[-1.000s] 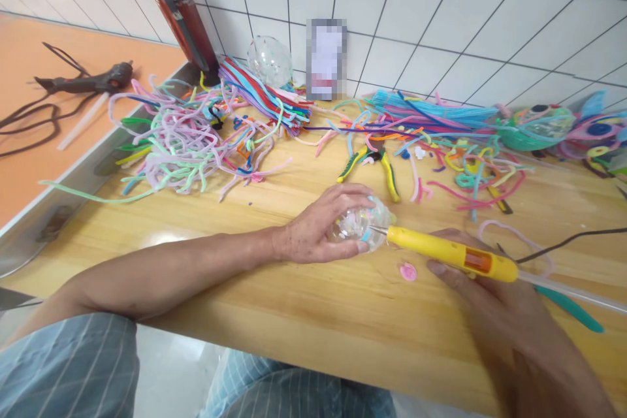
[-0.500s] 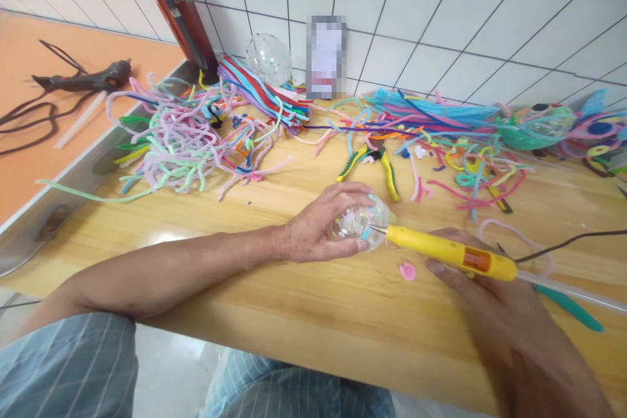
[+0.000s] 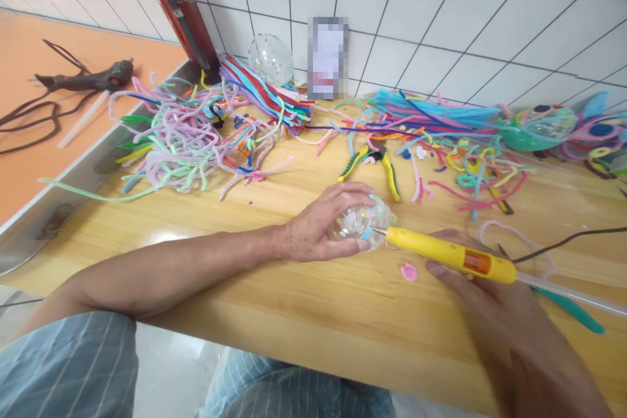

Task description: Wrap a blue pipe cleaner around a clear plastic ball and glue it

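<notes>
My left hand (image 3: 330, 225) is wrapped round a clear plastic ball (image 3: 375, 212) with bits of colour inside or on it, low over the wooden table. In my right hand (image 3: 470, 274) is a yellow hot glue gun (image 3: 441, 251), its metal nozzle pointing left at the ball's side. Whether the tip touches the ball I cannot tell. A clear glue stick (image 3: 571, 290) sticks out of the gun's back end. On the table just below the nozzle lies a small pink coil (image 3: 408, 272). A teal-handled tool (image 3: 571, 310) lies partly behind my right hand.
Green-and-yellow pliers (image 3: 371, 163) lie beyond my hands. Tangled pipe cleaners (image 3: 181, 137) and pipe-cleaner bundles (image 3: 435, 111) line the back, near a second clear ball (image 3: 271, 59), a red thermos (image 3: 179, 13) and a blurred phone (image 3: 327, 59). A black glue gun (image 3: 91, 77) rests on the orange surface.
The whole view has shifted very slightly. Both hands, the ball and the yellow glue gun hold almost the same positions.
</notes>
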### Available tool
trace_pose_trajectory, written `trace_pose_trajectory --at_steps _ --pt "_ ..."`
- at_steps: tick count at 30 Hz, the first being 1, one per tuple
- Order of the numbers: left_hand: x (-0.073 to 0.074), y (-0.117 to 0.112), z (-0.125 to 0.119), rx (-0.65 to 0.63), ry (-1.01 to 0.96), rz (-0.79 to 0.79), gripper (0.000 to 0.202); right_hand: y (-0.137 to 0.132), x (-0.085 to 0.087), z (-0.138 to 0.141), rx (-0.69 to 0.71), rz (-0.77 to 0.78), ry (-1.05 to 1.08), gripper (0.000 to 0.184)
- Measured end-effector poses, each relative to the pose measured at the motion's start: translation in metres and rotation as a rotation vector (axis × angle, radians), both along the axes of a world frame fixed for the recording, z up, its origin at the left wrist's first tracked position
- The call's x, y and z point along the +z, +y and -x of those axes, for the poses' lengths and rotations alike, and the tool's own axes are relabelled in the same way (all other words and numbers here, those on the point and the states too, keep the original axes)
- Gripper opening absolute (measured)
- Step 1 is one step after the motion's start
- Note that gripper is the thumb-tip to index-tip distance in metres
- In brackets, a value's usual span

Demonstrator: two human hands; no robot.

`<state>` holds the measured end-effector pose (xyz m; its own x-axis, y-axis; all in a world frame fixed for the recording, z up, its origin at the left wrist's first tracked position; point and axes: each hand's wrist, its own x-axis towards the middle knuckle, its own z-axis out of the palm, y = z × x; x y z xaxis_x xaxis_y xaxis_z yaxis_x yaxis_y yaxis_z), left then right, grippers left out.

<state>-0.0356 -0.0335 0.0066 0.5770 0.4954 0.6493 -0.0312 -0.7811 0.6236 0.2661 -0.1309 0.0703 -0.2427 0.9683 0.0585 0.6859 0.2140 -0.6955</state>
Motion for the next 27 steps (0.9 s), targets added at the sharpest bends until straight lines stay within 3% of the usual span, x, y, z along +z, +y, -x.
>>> trace_pose_trajectory --at_steps 11,22,27 --pt "0.001 -0.0003 0.0001 0.006 -0.011 -0.002 0.067 -0.0008 0.0027 -0.0015 0.046 0.003 -0.02 0.013" --pt "0.0018 -0.0006 -0.0008 0.014 -0.012 -0.001 0.066 -0.0024 0.0012 0.0019 -0.063 -0.01 -0.02 0.02" --pt "0.0014 -0.0002 -0.001 0.012 -0.006 -0.006 0.066 -0.0009 -0.0008 -0.0004 -0.009 -0.026 -0.023 0.015"
